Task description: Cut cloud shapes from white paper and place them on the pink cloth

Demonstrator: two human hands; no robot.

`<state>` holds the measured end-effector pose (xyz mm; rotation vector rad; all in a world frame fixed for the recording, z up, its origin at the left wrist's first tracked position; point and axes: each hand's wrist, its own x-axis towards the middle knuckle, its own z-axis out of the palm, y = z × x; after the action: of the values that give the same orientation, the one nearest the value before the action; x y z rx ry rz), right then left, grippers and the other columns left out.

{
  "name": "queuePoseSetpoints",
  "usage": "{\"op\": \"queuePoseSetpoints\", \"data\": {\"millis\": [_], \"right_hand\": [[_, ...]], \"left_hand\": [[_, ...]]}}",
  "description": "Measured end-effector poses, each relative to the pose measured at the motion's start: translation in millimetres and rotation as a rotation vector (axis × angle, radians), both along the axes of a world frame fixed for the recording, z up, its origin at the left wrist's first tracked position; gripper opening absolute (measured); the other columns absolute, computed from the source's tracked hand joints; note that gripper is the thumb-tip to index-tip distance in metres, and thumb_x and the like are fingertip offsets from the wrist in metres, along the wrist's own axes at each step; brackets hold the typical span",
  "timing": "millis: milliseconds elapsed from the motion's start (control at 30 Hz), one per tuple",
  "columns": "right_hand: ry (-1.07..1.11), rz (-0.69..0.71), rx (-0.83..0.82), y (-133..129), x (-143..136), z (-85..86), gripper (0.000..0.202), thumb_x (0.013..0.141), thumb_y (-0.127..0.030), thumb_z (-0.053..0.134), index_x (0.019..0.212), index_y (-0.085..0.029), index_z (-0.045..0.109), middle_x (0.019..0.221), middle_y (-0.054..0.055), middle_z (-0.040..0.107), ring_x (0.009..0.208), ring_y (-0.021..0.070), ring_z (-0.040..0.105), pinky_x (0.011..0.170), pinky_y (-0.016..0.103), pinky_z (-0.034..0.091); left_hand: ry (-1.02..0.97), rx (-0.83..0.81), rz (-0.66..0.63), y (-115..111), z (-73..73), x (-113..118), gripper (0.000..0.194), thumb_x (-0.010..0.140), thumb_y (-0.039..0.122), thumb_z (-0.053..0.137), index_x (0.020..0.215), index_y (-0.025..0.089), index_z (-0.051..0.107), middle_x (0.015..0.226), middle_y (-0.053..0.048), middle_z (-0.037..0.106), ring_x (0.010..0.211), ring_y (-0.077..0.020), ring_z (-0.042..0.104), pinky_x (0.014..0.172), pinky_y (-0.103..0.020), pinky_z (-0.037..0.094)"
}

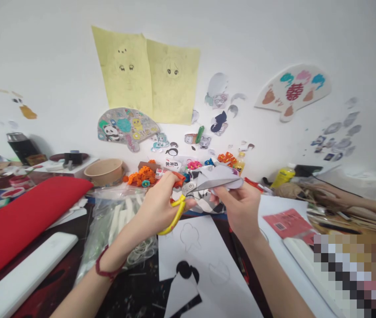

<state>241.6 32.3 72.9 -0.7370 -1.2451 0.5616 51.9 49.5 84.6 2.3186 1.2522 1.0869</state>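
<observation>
"Biggest first?"

"Filling the top, from 10 to 2 o'clock: the white wall. Lying between 8 and 9: a long red padded item. Taped or stuck up at 11: yellow sheets, bearing drawn eyes."

"And lower down?"

"Spread at 6: a white sheet with pencil outlines. Resting at 8: a clear bag of pale strips. Mounted at 2: a decorated fan."

"The hands?"

"Near centre, toward 4: the right hand, with thumb and fingers clamped on grey paper. Toward 7: the left hand, with fingers closed around yellow-handled scissors."

"Blades pointing where?"

"Toward 3, at the grey paper's lower edge. Impossible to tell whether biting in. Both held above the top of the white sheet."
</observation>
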Motion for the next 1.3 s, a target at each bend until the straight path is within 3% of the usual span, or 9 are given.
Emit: {"op": "queuePoseSetpoints", "data": {"millis": [400, 900, 1300], "right_hand": [[-0.077, -0.039, 0.004, -2.8, 2.6, 2.2, 0.019, 0.078, -0.025, 0.074, 0.062, -0.018, 0.067, 0.054, -0.001, 0.063, 0.050, 0.0134, 0.056, 0.050, 0.027, 0.047], [-0.033, -0.129, 0.060, -4.1, -6.0, 0.2, 0.022, 0.077, -0.024, 0.075, 0.059, -0.020, 0.065, 0.050, -0.003, 0.061, 0.044, 0.0131, 0.055, 0.044, 0.027, 0.044], [0.115, -0.040, 0.008, -0.7, -11.6, -9.1, 0.022, 0.077, -0.024, 0.075, 0.060, -0.019, 0.064, 0.051, -0.002, 0.060, 0.046, 0.0136, 0.054, 0.046, 0.028, 0.045]], "left_hand": [[0.041, 0.071, 0.009, -1.2, 2.9, -1.7, 0.026, 0.080, 0.034, 0.063, 0.097, 0.021, 0.047, 0.090, -0.001, 0.053, 0.072, -0.0169, 0.048, 0.061, -0.028, 0.034], [0.050, 0.077, 0.016, -5.5, 4.8, 0.6, 0.025, 0.082, 0.039, 0.059, 0.085, 0.022, 0.041, 0.087, -0.001, 0.051, 0.072, -0.0177, 0.048, 0.062, -0.030, 0.035], [0.022, 0.026, 0.003, -10.3, 4.5, 2.9, 0.025, 0.083, 0.042, 0.056, 0.086, 0.021, 0.041, 0.087, -0.001, 0.051, 0.074, -0.0180, 0.046, 0.066, -0.031, 0.033]]}}
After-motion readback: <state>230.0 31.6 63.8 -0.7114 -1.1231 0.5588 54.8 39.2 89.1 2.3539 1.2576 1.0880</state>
